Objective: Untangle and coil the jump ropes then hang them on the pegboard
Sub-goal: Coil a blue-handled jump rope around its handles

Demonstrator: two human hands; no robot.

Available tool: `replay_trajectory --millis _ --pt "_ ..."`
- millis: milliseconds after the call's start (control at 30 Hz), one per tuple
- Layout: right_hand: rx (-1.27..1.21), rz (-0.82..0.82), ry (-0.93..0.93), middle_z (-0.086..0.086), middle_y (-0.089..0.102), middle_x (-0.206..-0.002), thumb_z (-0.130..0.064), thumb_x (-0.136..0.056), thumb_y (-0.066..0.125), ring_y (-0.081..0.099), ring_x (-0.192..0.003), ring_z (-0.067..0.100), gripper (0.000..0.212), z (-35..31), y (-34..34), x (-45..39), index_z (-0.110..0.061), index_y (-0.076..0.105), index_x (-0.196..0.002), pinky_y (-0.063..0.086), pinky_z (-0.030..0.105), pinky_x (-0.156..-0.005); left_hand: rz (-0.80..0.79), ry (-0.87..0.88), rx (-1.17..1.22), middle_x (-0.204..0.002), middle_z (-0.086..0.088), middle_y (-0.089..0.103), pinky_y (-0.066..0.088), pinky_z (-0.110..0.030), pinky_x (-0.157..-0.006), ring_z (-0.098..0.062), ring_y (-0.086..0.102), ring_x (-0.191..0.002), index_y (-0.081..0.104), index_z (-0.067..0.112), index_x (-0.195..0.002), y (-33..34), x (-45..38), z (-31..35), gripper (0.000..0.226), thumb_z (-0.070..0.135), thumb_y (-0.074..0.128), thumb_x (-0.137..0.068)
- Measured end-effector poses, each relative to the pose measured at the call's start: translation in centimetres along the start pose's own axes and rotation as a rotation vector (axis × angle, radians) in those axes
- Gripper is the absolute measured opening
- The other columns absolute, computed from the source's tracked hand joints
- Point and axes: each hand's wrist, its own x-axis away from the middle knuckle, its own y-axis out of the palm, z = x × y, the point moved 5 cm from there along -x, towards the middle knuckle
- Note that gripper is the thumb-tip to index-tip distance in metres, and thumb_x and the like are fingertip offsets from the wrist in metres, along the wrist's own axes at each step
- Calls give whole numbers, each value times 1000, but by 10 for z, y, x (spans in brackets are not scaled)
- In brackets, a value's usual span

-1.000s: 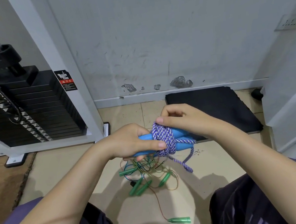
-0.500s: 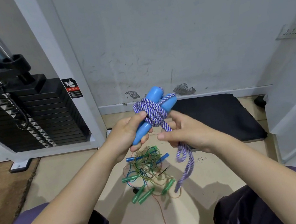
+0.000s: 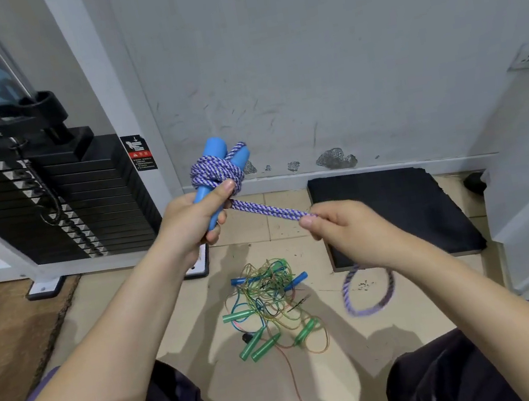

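We're gripping the two blue handles upright in our left hand, fingers curled round their lower ends, thumb pressing on the purple-and-white rope wound in a knot just above the fist. Our right hand is pinching a strand of that rope, and it's running taut and straight between the two hands. Below the right wrist, a slack loop is hanging, blurred. Down on the tiled floor between our knees, we're seeing a tangle of thin ropes with green handles and blue ones, lying well apart from both hands.
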Motion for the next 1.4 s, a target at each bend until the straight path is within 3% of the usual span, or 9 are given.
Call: replay_trajectory --millis 333,433,533,667,833,1000,1133,1267,1400 --pt "110 87 -17 -7 40 -52 -35 -96 57 38 -51 8 34 10 -20 0 -21 54 -65 30 27 -51 71 78 -427 -50 -4 57 33 -20 -37 -13 40 -30 58 11 -66 9 2 -8 40 44 71 -86" --pt "51 112 -47 -8 39 -51 -30 -97 57 39 -51 9 31 8 -22 2 -19 53 -68 44 36 -58 26 79 -688 -48 -2 60 40 -20 -40 -13 46 -28 56 10 -68 19 3 -14 47 52 66 -86" --pt "23 127 -83 -8 42 -56 -26 -97 57 41 -53 9 26 6 -29 4 -20 57 -72 46 35 -60 -170 30 -830 -49 -3 59 37 -19 -40 -13 44 -29 58 9 -72 33 9 -27 47 53 64 -88" --pt "21 220 -77 10 62 -69 -23 -97 58 50 -59 18 19 11 -39 1 -14 66 -82 41 31 -59 -570 -104 -632 -47 -4 46 26 -18 -39 -14 33 -33 56 9 -76 57 29 -41 41 47 63 -90" --pt "21 233 -106 7 62 -69 -24 -96 59 48 -63 17 20 10 -35 -3 -14 65 -80 39 34 -63 -676 -142 -678 -47 -5 44 23 -19 -41 -15 29 -34 56 12 -73 66 36 -38 36 41 78 -80" --pt "16 204 -180 8 58 -64 -36 -89 57 50 -63 22 28 -4 -15 -5 -13 64 -76 41 36 -62 -672 -115 -914 -45 -1 49 26 -18 -39 -15 34 -36 62 9 -84 80 42 -45 50 52 82 -68" --pt "48 200 -184 8 59 -63 -33 -92 62 50 -62 23 28 -1 -8 -10 -9 67 -80 44 41 -62 -643 -7 -1081 -45 4 53 36 -24 -52 -13 44 -46 58 19 -67 89 45 -46 50 61 82 -59" --pt "105 174 -103 7 56 -60 -35 -91 66 47 -60 23 31 9 -6 -19 -6 67 -78 44 41 -64 -658 42 -965 -41 6 50 39 -26 -58 -14 48 -47 60 14 -66 91 49 -39 49 60 77 -69" --pt "-34 222 -12 12 58 -66 -33 -82 76 44 -58 18 33 19 -19 -21 -16 48 -88 42 37 -61 -592 108 -970 -41 6 51 41 -27 -59 -15 52 -49 57 17 -63 77 38 -29 53 68 69 -72"
